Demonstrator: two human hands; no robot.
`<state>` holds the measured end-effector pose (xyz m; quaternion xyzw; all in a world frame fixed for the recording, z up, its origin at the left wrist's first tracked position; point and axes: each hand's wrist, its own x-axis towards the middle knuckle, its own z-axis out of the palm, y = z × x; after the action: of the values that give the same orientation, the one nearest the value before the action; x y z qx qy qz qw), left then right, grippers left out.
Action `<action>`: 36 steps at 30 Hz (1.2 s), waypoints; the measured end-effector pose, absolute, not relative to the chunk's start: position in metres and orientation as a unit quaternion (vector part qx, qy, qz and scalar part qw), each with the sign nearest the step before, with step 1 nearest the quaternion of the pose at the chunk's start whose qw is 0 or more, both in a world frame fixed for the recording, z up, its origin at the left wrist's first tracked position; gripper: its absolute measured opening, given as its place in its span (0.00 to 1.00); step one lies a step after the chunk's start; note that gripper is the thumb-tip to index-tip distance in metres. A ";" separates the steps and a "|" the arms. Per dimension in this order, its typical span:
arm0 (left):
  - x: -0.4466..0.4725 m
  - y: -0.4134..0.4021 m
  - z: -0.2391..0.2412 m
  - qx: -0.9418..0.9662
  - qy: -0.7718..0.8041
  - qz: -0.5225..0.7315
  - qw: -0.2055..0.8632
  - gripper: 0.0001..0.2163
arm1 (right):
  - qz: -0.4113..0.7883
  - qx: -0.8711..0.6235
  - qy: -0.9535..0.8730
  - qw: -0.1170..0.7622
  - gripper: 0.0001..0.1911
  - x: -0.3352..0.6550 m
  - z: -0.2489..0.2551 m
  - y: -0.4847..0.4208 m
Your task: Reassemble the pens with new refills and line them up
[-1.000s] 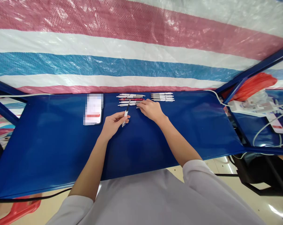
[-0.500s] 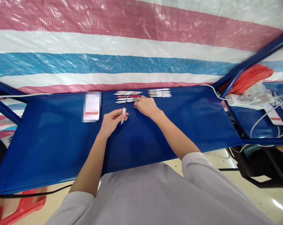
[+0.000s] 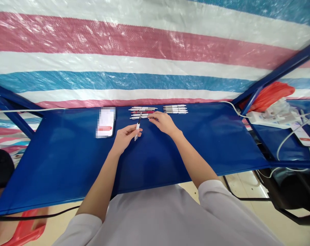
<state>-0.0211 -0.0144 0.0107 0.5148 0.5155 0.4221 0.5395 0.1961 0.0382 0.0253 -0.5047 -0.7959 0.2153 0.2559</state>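
Observation:
My left hand [image 3: 126, 136] is closed round a white pen [image 3: 137, 127], held tilted with its bare dark refill pointing up and away from me. My right hand [image 3: 165, 123] has its thumb and fingers pinched together beside the left group of pens. Between those fingertips a small pale tip shows, too small to name. Just beyond the hands lies a stack of white pens [image 3: 138, 117] with a red pen [image 3: 142, 112] among them. My right fingers overlap the right ends of the nearest ones. Several more white and grey pens [image 3: 175, 108] lie in a row further right.
A phone [image 3: 106, 123] with a blurred screen lies left of the pens on the blue table [image 3: 208, 147]. A striped sheet [image 3: 144, 78] hangs behind it. On the right are a power strip [image 3: 270, 119], white cables [image 3: 280, 145], a red bag [image 3: 275, 95] and another phone [image 3: 305, 136].
The camera view has tilted up, so the table sits lower in the picture. My right fingertips have shifted slightly beside the pens. My left hand keeps its hold on the pen.

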 end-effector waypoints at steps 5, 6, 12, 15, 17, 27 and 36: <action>-0.022 -0.014 0.012 0.511 0.518 0.433 0.532 0.23 | 0.468 -0.464 -0.590 0.466 0.12 0.192 0.011 0.032; -0.022 -0.013 0.012 0.510 0.517 0.434 0.534 0.23 | 0.514 -0.457 -0.538 0.487 0.14 0.190 0.008 0.029; -0.023 -0.014 0.008 0.515 0.511 0.430 0.538 0.22 | 0.616 -0.428 -0.354 0.558 0.18 0.179 -0.002 0.011; -0.023 -0.014 0.006 0.518 0.509 0.425 0.540 0.21 | 0.615 -0.436 -0.322 0.572 0.19 0.176 -0.005 0.007; -0.022 -0.014 0.005 0.521 0.509 0.423 0.540 0.21 | 0.609 -0.442 -0.312 0.580 0.19 0.175 -0.005 0.007; -0.020 -0.014 0.010 0.550 0.520 0.388 0.527 0.22 | 0.565 -0.442 -0.289 0.634 0.15 0.174 -0.002 0.012; -0.025 -0.014 0.015 0.645 0.493 0.329 0.483 0.19 | 0.491 -0.439 -0.239 0.714 0.13 0.166 0.029 0.019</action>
<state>-0.0251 -0.0136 0.0152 0.6445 0.4930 0.3287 0.4832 0.1657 0.0193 0.0293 -0.4390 -0.2391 0.4909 0.7136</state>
